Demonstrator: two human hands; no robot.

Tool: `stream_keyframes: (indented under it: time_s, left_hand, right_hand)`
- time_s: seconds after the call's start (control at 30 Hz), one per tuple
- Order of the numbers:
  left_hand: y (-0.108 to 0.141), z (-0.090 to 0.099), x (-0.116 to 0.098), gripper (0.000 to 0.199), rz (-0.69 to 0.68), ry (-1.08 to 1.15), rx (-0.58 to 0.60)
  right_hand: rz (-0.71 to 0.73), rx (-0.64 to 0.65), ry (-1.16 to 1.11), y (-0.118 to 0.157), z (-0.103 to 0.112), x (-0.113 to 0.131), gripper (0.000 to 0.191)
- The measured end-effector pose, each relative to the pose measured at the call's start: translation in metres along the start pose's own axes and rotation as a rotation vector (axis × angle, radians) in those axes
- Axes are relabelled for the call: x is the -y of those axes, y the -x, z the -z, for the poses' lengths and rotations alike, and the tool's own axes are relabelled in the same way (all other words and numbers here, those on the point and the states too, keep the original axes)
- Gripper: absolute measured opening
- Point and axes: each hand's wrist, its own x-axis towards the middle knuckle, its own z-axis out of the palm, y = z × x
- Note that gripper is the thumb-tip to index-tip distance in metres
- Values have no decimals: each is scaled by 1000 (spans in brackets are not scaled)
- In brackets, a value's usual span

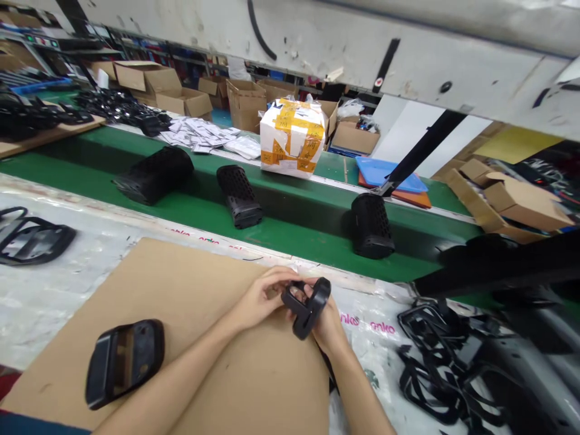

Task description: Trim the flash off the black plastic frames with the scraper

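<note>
Both my hands grip a black plastic frame (312,307) over the far right part of a cardboard sheet (190,284). My left hand (265,296) pinches its left edge with the fingertips. Behind it, my right hand (328,326) wraps round the right side, its fingers partly hidden by the part. The frame is tilted, with an opening through which some fingers show. Left of my left forearm, a second black plastic frame (124,359) with a long opening lies on the cardboard.
Black ribbed housings (372,226) sit on the green conveyor belt (299,211) beyond the bench. Several thin black frames (435,362) are piled at right; more black frames (34,235) lie at left. A taped white box (292,138) stands behind. A metal beam (317,48) crosses overhead.
</note>
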Motion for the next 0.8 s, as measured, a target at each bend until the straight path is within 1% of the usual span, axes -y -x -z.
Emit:
stream_keyframes:
  time_s: [0.03,0.1,0.17,0.23,0.33,0.43,0.5,0.63,0.8]
  left_hand:
    - [1,-1,-1,29,-25,-48,-19]
    - [2,-3,-3,29,2,-92,-85]
    - [2,-3,-5,35,90,-29,-128]
    - [1,-3,-7,43,170,79,-124]
    - [0,-3,-10,49,221,173,-126]
    - [-1,-4,-13,50,218,181,-160]
    - [-1,-6,-16,49,205,204,-157]
    - [0,-8,-19,49,208,286,-118]
    - [1,-7,-15,51,250,410,-80]
  right_hand:
    - [-68,40,-85,0,0,3,33]
    - [-124,115,-161,1,0,9,36]
    - [-94,168,-157,4,-2,14,37]
    - [-61,187,-146,5,-2,16,41]
    - [-11,171,-176,4,-1,13,48]
    - [13,148,-145,0,3,8,45]
    - [10,109,-77,-2,4,6,42]
    - [-19,58,52,-2,3,6,46]
    - [-66,89,-26,-1,4,4,42]
